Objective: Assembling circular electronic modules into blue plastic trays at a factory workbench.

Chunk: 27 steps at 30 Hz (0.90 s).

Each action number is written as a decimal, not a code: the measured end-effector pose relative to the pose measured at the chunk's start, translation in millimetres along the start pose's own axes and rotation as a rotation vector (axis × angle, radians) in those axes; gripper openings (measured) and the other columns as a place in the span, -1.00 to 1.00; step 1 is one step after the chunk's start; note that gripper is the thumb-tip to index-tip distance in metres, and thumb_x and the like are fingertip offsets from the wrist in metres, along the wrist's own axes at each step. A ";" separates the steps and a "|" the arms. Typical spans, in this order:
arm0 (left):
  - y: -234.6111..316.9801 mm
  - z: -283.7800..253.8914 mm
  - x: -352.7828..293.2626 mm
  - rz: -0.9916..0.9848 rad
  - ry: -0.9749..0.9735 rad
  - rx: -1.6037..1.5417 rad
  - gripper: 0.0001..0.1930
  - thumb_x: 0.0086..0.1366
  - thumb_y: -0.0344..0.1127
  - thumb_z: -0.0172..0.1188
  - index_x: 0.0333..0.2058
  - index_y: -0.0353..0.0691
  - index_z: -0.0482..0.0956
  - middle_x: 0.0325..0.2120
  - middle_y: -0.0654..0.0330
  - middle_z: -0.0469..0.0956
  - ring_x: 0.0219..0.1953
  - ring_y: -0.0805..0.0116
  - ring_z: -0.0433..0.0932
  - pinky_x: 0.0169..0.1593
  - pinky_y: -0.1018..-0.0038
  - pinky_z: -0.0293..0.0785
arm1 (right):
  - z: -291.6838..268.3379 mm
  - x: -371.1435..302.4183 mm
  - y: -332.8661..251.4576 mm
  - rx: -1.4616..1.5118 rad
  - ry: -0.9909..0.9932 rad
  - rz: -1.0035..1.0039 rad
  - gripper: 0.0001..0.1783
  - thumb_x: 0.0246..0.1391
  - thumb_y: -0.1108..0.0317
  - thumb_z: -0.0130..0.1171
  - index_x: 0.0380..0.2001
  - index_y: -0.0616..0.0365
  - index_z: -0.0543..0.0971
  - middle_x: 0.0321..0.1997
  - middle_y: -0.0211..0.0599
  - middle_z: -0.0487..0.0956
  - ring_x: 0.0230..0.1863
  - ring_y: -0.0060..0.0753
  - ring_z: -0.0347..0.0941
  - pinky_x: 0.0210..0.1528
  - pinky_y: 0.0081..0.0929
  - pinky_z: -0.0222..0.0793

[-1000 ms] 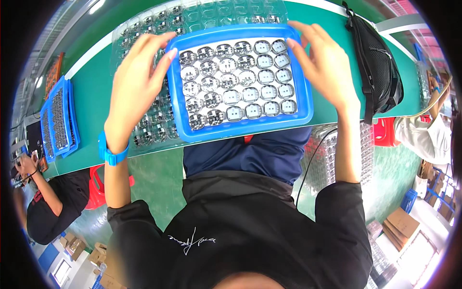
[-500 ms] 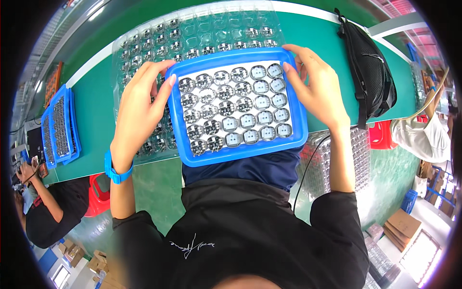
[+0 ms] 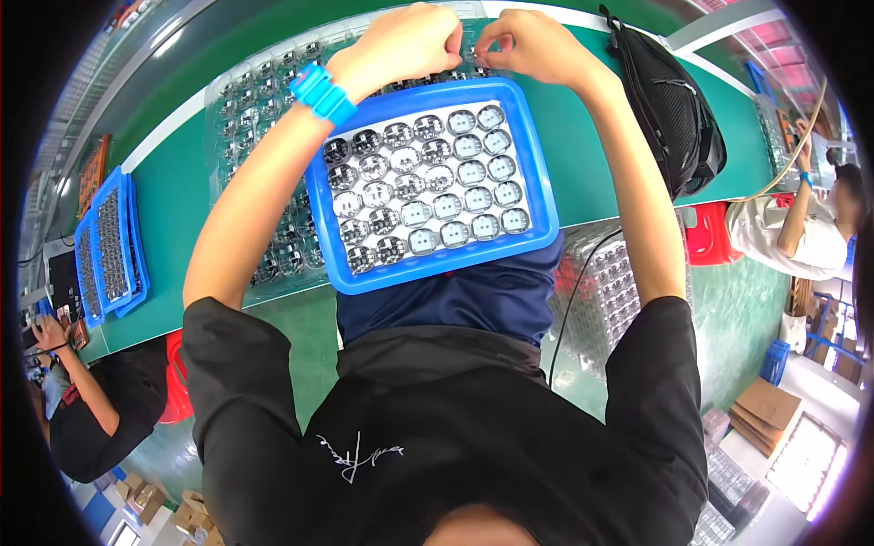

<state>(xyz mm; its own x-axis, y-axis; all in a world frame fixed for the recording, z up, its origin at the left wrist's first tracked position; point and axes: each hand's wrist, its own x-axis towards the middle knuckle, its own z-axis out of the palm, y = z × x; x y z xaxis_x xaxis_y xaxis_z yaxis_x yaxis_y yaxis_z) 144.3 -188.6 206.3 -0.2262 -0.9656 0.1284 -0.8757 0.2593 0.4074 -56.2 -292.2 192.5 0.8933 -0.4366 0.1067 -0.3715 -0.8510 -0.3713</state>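
A blue rimmed tray [image 3: 543,187] rests at the table's near edge, partly over a clear plastic blister tray [image 3: 217,136]. Rows of small round parts lie in it on a white base: circuit-board sides [image 3: 411,187] show at left, pale flat sides [image 3: 471,173] at right and lower right. Beyond its far rim, my left hand [image 3: 405,41] is over the blister tray with fingers curled closed; what they hold, if anything, is hidden. Close beside it, my right hand [image 3: 537,45] pinches with thumb and fingertips at a small part in the blister tray, too small to name.
A black backpack [image 3: 669,114] lies on the table at right. Stacked blue trays [image 3: 137,264] of small parts stand at far left. A black cable [image 3: 569,314] hangs beside stacked clear trays [image 3: 610,291] below the table. Other people sit at left and right.
Both hands have let go of the blue tray's sides and moved away from me to the blister tray beyond it. The blue tray appears slightly farther left and up in view.
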 end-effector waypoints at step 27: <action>93.2 -21.2 -184.7 0.053 0.130 -0.055 -0.83 0.12 -0.48 0.45 -0.29 -0.24 0.68 -0.31 0.22 0.49 -0.26 0.19 0.44 -0.23 0.34 0.43 | 16.4 -115.4 -139.5 0.268 0.176 -0.189 -0.86 -0.15 0.42 0.47 -0.46 0.12 0.70 -0.37 -0.39 0.42 -0.32 -0.26 0.39 -0.32 -0.32 0.36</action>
<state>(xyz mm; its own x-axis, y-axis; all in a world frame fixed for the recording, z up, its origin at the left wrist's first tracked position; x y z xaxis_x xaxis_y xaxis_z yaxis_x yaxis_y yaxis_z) 113.5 14.4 239.7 -0.2114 -0.9405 0.2661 -0.8384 0.3144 0.4452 -103.3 -118.3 216.9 0.8739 -0.3425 0.3450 -0.1038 -0.8247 -0.5560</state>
